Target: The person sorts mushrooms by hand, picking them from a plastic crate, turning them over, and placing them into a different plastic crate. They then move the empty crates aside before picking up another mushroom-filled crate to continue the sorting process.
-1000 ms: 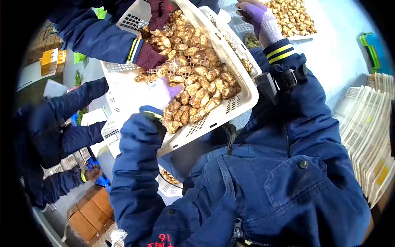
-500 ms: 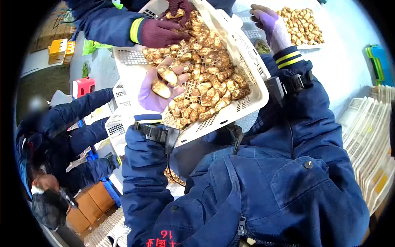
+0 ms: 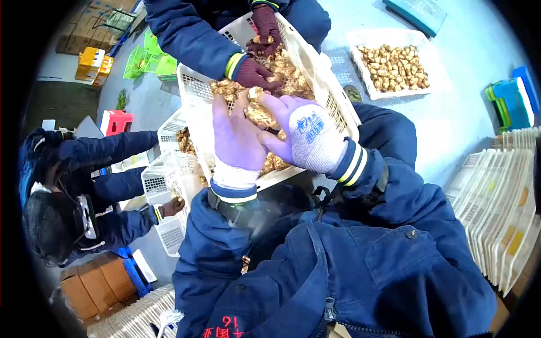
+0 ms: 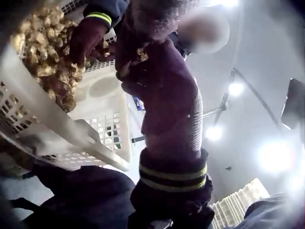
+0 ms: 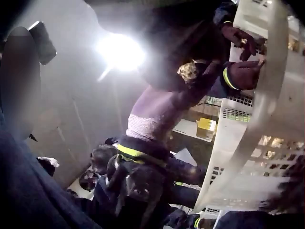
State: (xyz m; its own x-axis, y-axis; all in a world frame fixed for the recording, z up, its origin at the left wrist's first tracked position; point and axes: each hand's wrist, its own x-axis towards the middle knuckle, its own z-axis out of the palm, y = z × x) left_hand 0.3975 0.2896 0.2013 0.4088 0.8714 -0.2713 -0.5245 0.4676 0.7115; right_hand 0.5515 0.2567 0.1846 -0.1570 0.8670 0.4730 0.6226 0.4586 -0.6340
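My left hand [image 3: 239,138], in a purple-palmed glove, is raised over a white perforated basket [image 3: 194,104] and holds mottled brown-and-cream tuber-like pieces [image 3: 260,115]. Meeting it from the right, my right hand [image 3: 307,132] shows its white knit glove back, its fingers curled at the same pieces. Part of the grip is hidden between the two hands. In the left wrist view a piece [image 4: 142,55] shows by the right hand's fingers. The right wrist view has a piece [image 5: 188,71] at the left hand's fingers. More such pieces [image 3: 228,89] lie in the basket.
Across the basket, another person's maroon-gloved hands [image 3: 256,74] handle pieces. A second white basket [image 3: 360,70] of pieces stands at the back right. Stacked white baskets [image 3: 496,208] are at the right, blue-green cases [image 3: 510,104] behind. Another worker [image 3: 62,203] is at the left.
My right hand has come from out at the right to meet the left hand over the basket. The left hand first reached among the pieces, then lifted some on its upturned palm.
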